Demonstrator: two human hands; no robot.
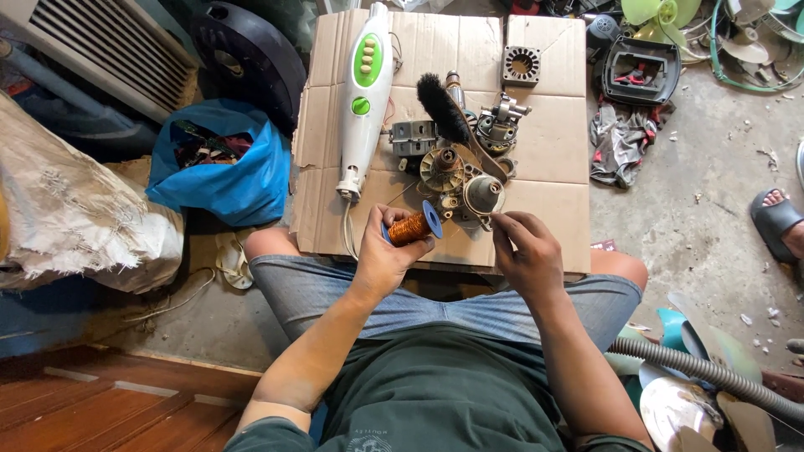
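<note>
My left hand point(383, 255) grips a spool of copper wire point(412, 227) with blue end flanges, held over the near edge of a flattened cardboard sheet point(553, 180). My right hand point(525, 249) hovers just right of the spool with fingertips pinched together, apparently on a thin strand of wire too fine to see. Just beyond my hands lie small motor parts: a round rotor piece point(441, 167), a metal cup-shaped part point(484, 193) and a grey block point(413, 136).
On the cardboard lie a white and green handheld appliance point(364, 100), a black brush point(444, 109), a motor assembly point(500, 121) and a square stator point(522, 65). A blue bag point(222, 172) is left, rags point(618, 144) right, a grey hose point(703, 368) near right. Another person's sandalled foot point(779, 219) is far right.
</note>
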